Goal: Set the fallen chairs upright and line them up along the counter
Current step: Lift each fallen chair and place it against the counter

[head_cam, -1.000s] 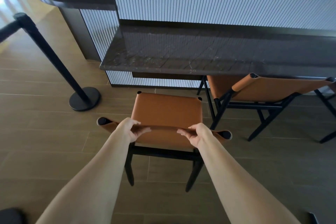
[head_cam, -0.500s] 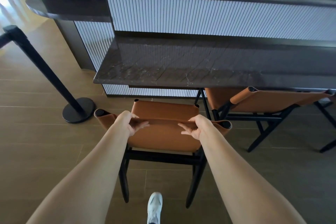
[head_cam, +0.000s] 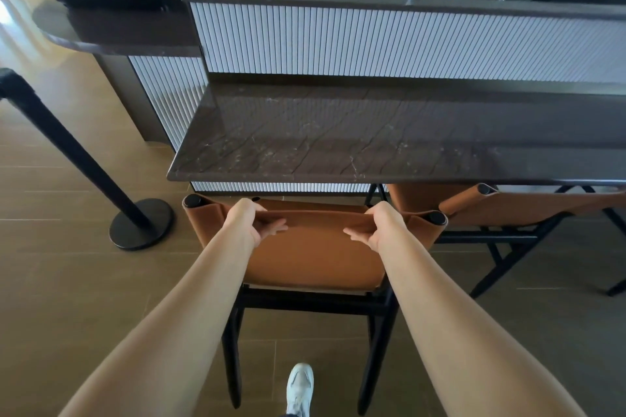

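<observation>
Floor: brown tiles (head_cam: 67, 281) lay under a white shoe (head_cam: 299, 386).
Chair: the brown chair (head_cam: 315, 257) stood on its black legs, close by, its front at the edge of the counter (head_cam: 338, 142).
Hands: the left hand (head_cam: 249, 223) and right hand (head_cam: 379, 225) both curled over the soft top of the chair back.
Feel: the back looked bendy, the frame stiff and maybe heavy. Holding nearer the black end posts (head_cam: 437, 217) would be firmer.
Next chair: another brown chair (head_cam: 528, 205) stood just beside it on the right.
Counter: dark stone, behind both.

Out of sight, off the edge
The near chair (head_cam: 315, 257) hides its seat under the desk (head_cam: 338, 145); the second chair (head_cam: 508, 210), three o'clock, runs off-frame; shoe (head_cam: 299, 386) cropped at six.
</observation>
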